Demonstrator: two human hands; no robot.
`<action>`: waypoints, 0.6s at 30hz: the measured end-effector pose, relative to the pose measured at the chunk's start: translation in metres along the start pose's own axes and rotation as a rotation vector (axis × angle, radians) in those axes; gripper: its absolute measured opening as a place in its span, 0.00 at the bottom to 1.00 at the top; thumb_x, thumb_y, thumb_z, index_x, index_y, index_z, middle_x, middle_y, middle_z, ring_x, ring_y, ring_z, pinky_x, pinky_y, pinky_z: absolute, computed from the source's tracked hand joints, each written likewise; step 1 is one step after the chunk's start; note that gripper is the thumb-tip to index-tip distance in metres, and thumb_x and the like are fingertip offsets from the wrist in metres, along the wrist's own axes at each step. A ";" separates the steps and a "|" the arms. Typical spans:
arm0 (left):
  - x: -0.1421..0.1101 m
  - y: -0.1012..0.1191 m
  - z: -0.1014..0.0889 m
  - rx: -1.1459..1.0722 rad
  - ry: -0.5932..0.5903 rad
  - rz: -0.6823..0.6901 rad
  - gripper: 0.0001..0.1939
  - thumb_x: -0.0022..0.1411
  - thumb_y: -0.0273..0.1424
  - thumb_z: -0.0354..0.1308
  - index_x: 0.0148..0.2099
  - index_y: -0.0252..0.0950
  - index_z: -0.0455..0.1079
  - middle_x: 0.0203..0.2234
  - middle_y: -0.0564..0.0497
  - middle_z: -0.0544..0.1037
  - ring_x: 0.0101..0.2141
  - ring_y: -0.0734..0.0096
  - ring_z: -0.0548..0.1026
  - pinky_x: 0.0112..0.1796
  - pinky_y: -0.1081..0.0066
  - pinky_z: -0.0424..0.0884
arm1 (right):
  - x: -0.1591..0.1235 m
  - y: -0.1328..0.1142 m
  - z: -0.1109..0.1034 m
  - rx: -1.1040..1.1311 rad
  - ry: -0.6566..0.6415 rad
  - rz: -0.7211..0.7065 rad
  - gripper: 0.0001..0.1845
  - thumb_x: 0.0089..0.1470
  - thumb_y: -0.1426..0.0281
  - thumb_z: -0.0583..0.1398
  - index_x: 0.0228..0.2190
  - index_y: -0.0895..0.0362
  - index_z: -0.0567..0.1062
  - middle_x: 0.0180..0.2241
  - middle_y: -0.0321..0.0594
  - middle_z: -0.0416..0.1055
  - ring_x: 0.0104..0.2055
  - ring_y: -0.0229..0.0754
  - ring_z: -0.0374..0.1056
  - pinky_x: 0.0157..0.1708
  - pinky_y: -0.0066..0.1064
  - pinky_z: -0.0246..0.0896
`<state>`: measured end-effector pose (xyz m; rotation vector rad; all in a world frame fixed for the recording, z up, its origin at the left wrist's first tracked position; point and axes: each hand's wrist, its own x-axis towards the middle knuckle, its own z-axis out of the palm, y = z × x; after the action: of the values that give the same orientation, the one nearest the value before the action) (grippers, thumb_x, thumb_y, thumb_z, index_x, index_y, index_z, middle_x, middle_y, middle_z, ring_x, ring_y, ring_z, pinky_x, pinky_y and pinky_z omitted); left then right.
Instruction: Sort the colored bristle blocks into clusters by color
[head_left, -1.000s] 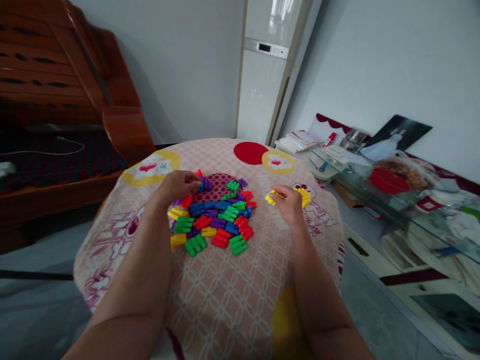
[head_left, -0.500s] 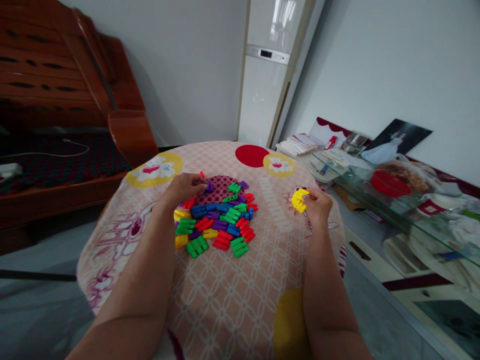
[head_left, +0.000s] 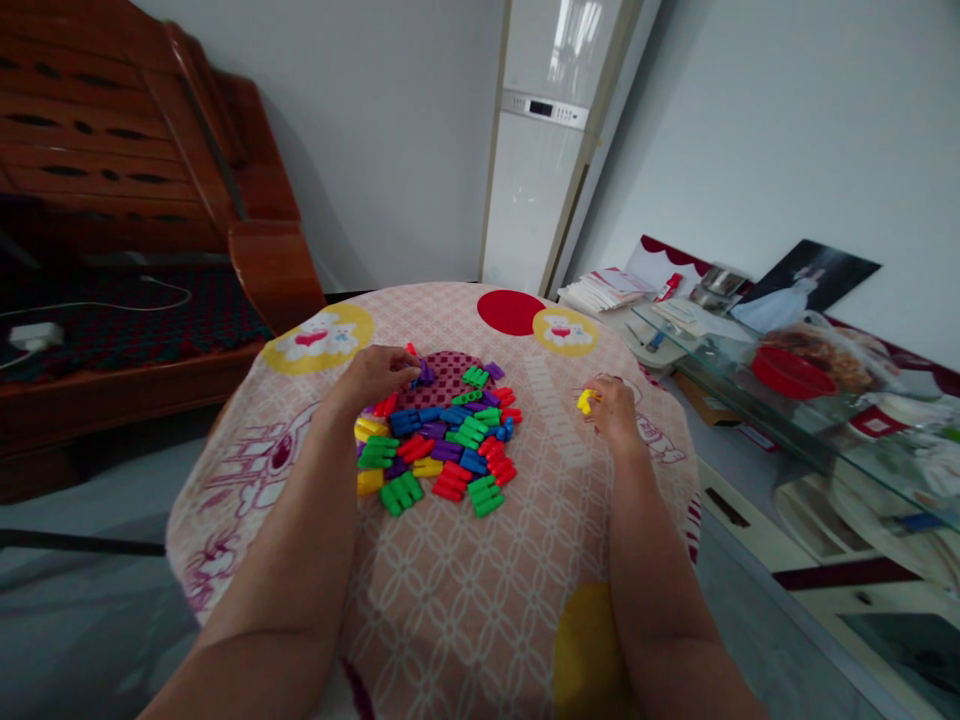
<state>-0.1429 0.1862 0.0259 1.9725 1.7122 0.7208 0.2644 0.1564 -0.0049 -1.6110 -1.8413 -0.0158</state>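
My left hand [head_left: 379,372] is over the far left of a pile of toy building blocks [head_left: 448,451], its fingers pinched together. At its fingertips a small blue block [head_left: 415,381] shows, with a purple block [head_left: 426,373] right beside it; the fingers partly hide both. My right hand [head_left: 613,408] is closed round yellow building blocks [head_left: 586,401], to the right of the pile. Most of the yellow piece is covered by the fingers. The pile holds several red, green, blue, purple and yellow ribbed blocks.
A round table with a patterned cloth [head_left: 465,580] carries the pile. To the right stands a glass-topped cabinet [head_left: 720,385] with papers, a red bowl [head_left: 793,372] and bags. A wooden bench [head_left: 274,265] is at the left, and a tall white unit [head_left: 536,190] stands behind.
My right hand has shifted slightly left and turned, so less of the yellow blocks shows. My left hand stays at nearly the same spot by the pile. The view has shifted a little.
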 end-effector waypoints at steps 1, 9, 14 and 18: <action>0.000 0.000 0.000 -0.004 -0.001 0.001 0.18 0.52 0.41 0.57 0.41 0.38 0.79 0.23 0.51 0.81 0.30 0.64 0.79 0.31 0.73 0.70 | -0.001 0.001 -0.001 0.019 0.043 0.008 0.15 0.43 0.77 0.54 0.30 0.59 0.80 0.33 0.45 0.76 0.36 0.44 0.69 0.40 0.34 0.64; -0.007 0.005 -0.009 -0.064 0.001 -0.050 0.16 0.52 0.38 0.58 0.41 0.38 0.79 0.24 0.51 0.81 0.28 0.65 0.79 0.31 0.73 0.72 | -0.013 -0.008 -0.014 0.130 0.363 0.126 0.14 0.49 0.70 0.53 0.29 0.57 0.80 0.31 0.44 0.78 0.35 0.46 0.72 0.39 0.35 0.67; -0.010 0.004 -0.014 -0.042 0.061 -0.051 0.17 0.52 0.37 0.58 0.41 0.37 0.80 0.25 0.49 0.81 0.28 0.65 0.79 0.31 0.72 0.72 | -0.018 -0.052 0.008 0.192 0.207 0.007 0.14 0.51 0.68 0.55 0.31 0.56 0.80 0.32 0.44 0.79 0.34 0.44 0.72 0.38 0.33 0.67; -0.012 -0.008 -0.018 0.004 0.034 -0.086 0.15 0.50 0.34 0.60 0.40 0.36 0.80 0.25 0.49 0.81 0.26 0.66 0.78 0.28 0.73 0.71 | -0.028 -0.087 0.030 0.241 0.053 -0.160 0.13 0.53 0.69 0.55 0.32 0.57 0.80 0.31 0.43 0.78 0.31 0.42 0.71 0.34 0.31 0.65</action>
<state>-0.1620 0.1754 0.0333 1.8873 1.8077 0.7252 0.1736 0.1248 -0.0052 -1.2853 -1.8499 0.0882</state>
